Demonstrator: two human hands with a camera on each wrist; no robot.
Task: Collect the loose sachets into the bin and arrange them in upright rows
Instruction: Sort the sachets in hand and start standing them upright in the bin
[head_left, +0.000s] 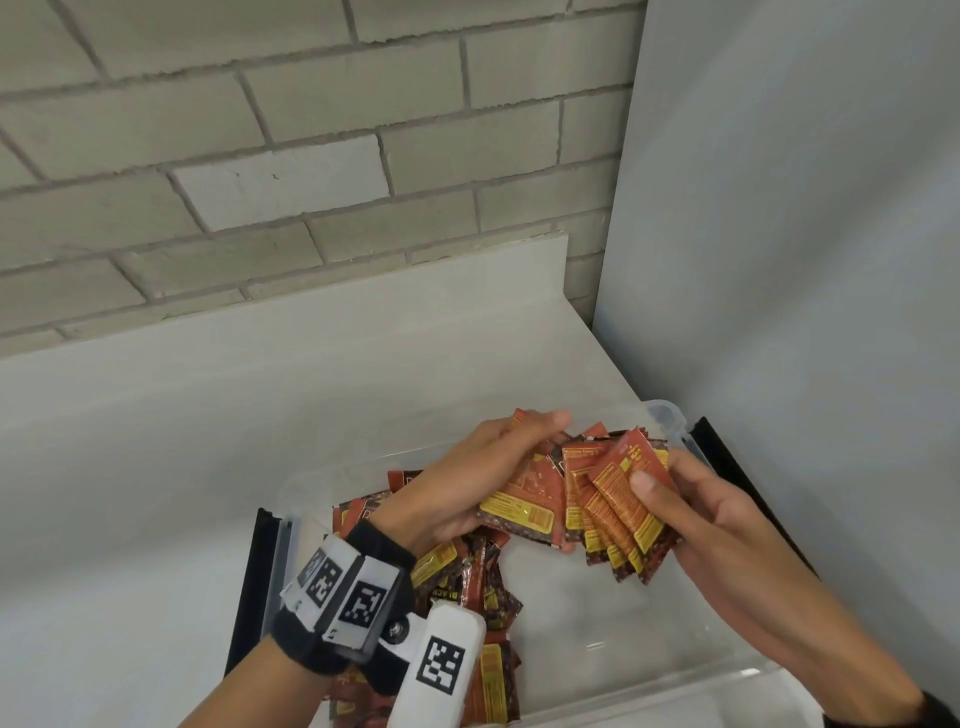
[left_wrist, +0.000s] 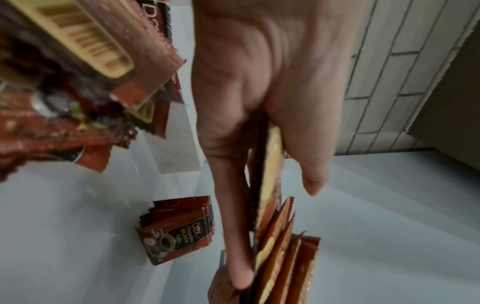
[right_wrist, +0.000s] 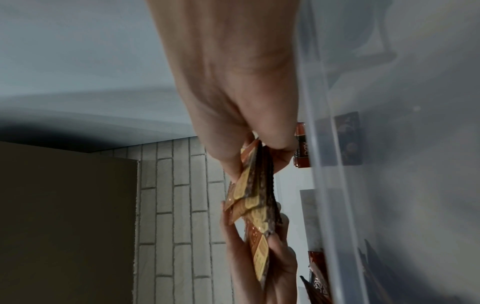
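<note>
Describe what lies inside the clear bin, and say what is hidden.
Inside the clear bin: a loose sachet pile at its left end and bare floor on the right. The left hand and wrist camera cover some sachets.
</note>
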